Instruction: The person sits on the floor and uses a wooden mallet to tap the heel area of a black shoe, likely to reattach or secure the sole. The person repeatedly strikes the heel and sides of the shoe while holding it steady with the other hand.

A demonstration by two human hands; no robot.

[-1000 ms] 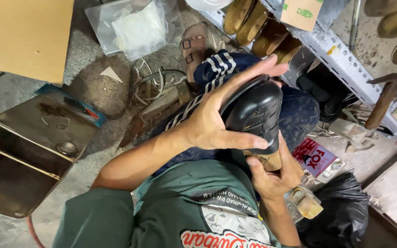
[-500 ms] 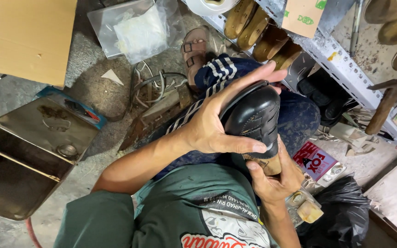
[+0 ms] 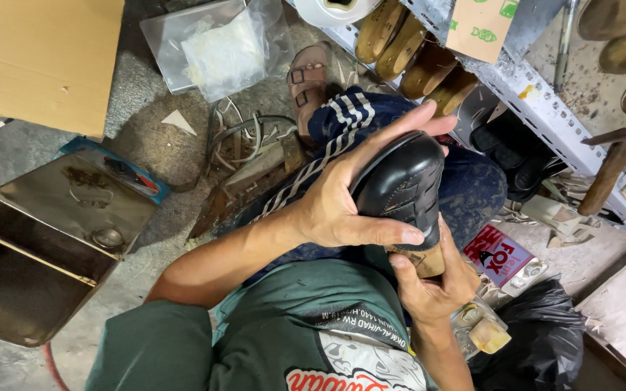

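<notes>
A black leather shoe upper sits stretched over a wooden last above my lap. My left hand wraps over the upper from the left, fingers spread along its top and thumb pressed on its near side. My right hand grips the wooden last from below, at its bare heel end. I sit on the floor in dark blue striped trousers and a green shirt.
A metal shelf at the right holds several wooden lasts and dark shoes. A shiny metal tin lies at the left, cardboard and a plastic bag beyond it. A brown sandal, straps and a black rubbish bag lie nearby.
Both hands keep their hold on the shoe. The left fingers shift slightly over the upper; otherwise little moves.
</notes>
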